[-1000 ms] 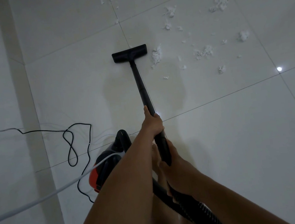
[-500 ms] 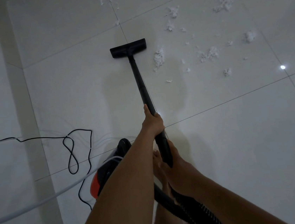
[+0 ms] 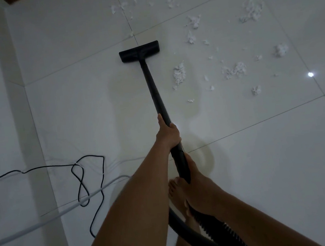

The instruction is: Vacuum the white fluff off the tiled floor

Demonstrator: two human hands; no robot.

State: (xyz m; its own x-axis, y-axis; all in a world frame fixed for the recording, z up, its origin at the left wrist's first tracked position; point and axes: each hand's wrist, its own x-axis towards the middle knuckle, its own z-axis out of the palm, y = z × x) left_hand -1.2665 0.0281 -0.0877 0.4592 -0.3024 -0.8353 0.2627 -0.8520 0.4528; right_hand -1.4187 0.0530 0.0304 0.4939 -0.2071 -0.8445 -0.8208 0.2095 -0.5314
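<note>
Well left of the wand, black cord crosses white cable.

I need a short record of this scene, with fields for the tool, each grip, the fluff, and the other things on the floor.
tool: black vacuum wand, its floor head flat on the tiled floor
left grip: holds the vacuum wand, higher up
right grip: holds the wand's lower end, where the ribbed hose joins
white fluff: scattered to the right of the wand and beyond the floor head
other: black cord and white cable lie to the left
</note>
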